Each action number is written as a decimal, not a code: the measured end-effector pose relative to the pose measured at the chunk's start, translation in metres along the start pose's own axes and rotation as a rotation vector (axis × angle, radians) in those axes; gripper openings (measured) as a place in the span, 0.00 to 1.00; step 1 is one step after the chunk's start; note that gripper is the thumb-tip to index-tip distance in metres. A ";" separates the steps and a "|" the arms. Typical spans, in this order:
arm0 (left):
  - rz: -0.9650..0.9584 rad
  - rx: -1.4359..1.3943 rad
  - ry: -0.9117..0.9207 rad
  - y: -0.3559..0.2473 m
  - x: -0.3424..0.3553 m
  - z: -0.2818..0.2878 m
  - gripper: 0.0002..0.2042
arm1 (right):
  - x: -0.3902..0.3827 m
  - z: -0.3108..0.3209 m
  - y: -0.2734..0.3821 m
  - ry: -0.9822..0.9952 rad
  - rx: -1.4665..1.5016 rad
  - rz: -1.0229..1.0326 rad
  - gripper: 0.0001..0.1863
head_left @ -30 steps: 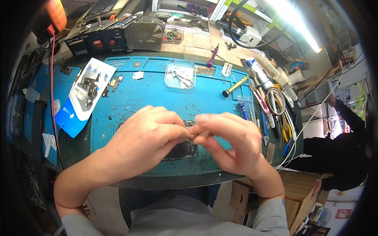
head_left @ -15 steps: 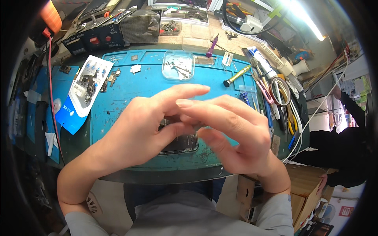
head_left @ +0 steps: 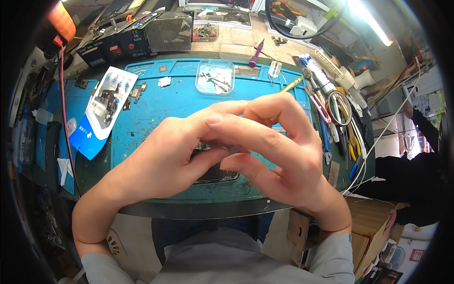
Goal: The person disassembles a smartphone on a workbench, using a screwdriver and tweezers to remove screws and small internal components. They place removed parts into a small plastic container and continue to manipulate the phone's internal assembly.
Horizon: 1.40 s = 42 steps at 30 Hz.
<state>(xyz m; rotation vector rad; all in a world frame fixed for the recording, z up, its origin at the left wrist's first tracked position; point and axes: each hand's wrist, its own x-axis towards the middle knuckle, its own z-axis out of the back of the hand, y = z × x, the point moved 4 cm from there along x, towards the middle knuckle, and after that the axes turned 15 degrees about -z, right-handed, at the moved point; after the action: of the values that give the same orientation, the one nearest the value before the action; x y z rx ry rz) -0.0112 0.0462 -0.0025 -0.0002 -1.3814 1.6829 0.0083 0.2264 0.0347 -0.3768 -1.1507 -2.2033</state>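
Observation:
Both hands meet in the middle, above a dark flat device lying on the blue-green work mat. My left hand is closed, thumb and fingers bent around something small and dark that I cannot make out. My right hand overlaps it from the right. Its index finger lies across the left fingers, and the other fingers curl in toward the left thumb. Whatever its fingertips grip is hidden between the hands. Most of the flat device is covered by the hands.
A clear plastic box with small parts stands beyond the hands. On the left lies a blue-white package; several tools, including yellow-handled pliers, line the right. A purple screwdriver lies behind. Another person's dark sleeve shows at far right.
My right hand has shifted slightly left and its raised fingers now arch higher over the left fingers, covering part of the yellow-green screwdriver. My left hand stays nearly in place.

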 end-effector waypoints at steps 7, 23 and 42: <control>0.003 0.110 0.013 -0.003 0.005 -0.003 0.32 | -0.009 0.000 -0.001 0.027 -0.008 -0.087 0.26; 0.167 0.067 0.082 -0.004 0.009 -0.002 0.37 | -0.007 -0.004 0.001 0.063 0.088 -0.099 0.27; 0.149 0.027 0.064 -0.003 0.003 0.002 0.36 | -0.009 -0.003 -0.003 0.067 0.161 -0.146 0.29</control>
<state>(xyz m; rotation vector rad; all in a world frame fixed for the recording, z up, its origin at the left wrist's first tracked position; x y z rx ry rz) -0.0119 0.0464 0.0025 -0.1435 -1.3389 1.8081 0.0135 0.2288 0.0265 -0.1540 -1.3453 -2.2092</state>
